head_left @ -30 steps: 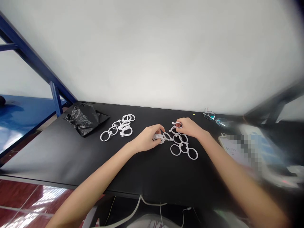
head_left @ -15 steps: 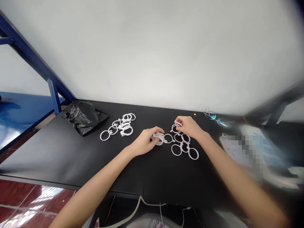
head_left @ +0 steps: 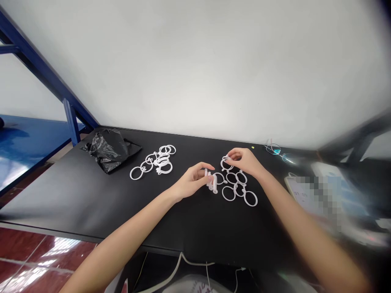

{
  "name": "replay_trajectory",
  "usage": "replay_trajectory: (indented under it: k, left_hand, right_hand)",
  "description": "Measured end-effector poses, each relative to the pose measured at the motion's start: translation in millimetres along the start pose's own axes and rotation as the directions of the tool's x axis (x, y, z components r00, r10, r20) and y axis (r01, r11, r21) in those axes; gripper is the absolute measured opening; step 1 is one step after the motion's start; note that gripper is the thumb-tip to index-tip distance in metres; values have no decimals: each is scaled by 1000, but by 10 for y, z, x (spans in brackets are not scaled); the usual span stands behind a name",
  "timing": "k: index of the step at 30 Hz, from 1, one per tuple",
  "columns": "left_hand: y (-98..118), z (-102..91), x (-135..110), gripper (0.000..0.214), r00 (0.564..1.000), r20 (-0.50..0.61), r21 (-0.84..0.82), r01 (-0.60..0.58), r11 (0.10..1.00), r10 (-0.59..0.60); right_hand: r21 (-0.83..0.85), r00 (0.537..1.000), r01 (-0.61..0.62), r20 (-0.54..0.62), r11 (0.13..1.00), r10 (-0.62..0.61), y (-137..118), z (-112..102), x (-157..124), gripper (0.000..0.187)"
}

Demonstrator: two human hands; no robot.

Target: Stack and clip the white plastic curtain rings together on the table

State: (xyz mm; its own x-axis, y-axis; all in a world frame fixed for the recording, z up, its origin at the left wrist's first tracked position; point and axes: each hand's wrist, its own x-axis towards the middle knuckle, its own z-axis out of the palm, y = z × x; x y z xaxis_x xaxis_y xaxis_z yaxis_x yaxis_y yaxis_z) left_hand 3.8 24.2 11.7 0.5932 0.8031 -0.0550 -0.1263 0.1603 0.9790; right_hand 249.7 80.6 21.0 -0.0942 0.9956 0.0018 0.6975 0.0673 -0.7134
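Note:
My left hand (head_left: 192,182) pinches a white plastic ring (head_left: 211,182), tipped up on its edge above the black table (head_left: 76,195). My right hand (head_left: 244,160) pinches another white ring (head_left: 226,162) at the far end of a cluster of white rings (head_left: 237,188) lying flat between the hands. A second pile of white rings (head_left: 155,162) lies further left, apart from both hands.
A crumpled black plastic bag (head_left: 108,148) sits at the table's far left. Glasses (head_left: 276,150) lie by the wall at the right, and a phone (head_left: 305,195) with blurred items lies at the right edge. Cables (head_left: 183,260) hang under the front edge. A blue frame (head_left: 70,122) stands left.
My left hand has lifted its ring off the table and turned it upright. My right hand has raised its ring slightly at the far end of the cluster.

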Motion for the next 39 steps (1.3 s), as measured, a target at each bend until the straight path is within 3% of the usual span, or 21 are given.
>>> replay_trajectory:
  k: [5, 9, 11, 16, 20, 24, 28, 33, 39]
  left_hand:
    - [-12, 8, 6, 28, 996, -90, -3, 13, 1000, -13]
    - [16, -6, -3, 35, 995, -39, -284, 72, 956, -86]
    - [23, -13, -11, 38, 996, -31, -330, 74, 941, -89]
    - [8, 10, -27, 34, 998, -51, -150, 35, 988, -43]
    - [52, 57, -53, 38, 999, 9, -92, 45, 995, -44]
    - [117, 92, -75, 52, 998, -42, -99, 45, 994, -50]
    - [123, 104, -80, 47, 991, -126, -195, 9, 981, -34]
    - [99, 104, -77, 42, 993, -101, -308, 20, 951, -53]
    - [129, 126, -103, 45, 994, -82, -260, 45, 965, -69]
  right_hand:
    - [164, 999, -29, 19, 986, 26, -5, -25, -53, 37]
    - [288, 1000, -13, -10, 958, 17, -74, -5, -180, 41]
    - [356, 999, -17, -22, 934, 27, -138, 22, -274, 42]
    - [551, 992, -42, -73, 834, 98, -293, 132, -509, 41]
    - [676, 988, -34, -86, 736, 125, -325, 233, -629, 40]
    - [702, 986, 10, -126, 712, 111, -308, 310, -723, 37]
    - [681, 989, 36, -132, 731, 74, -337, 382, -810, 29]
    - [662, 996, 74, -90, 746, -18, -426, 450, -870, 25]
    - [619, 989, 118, -147, 777, -33, -421, 480, -907, 20]
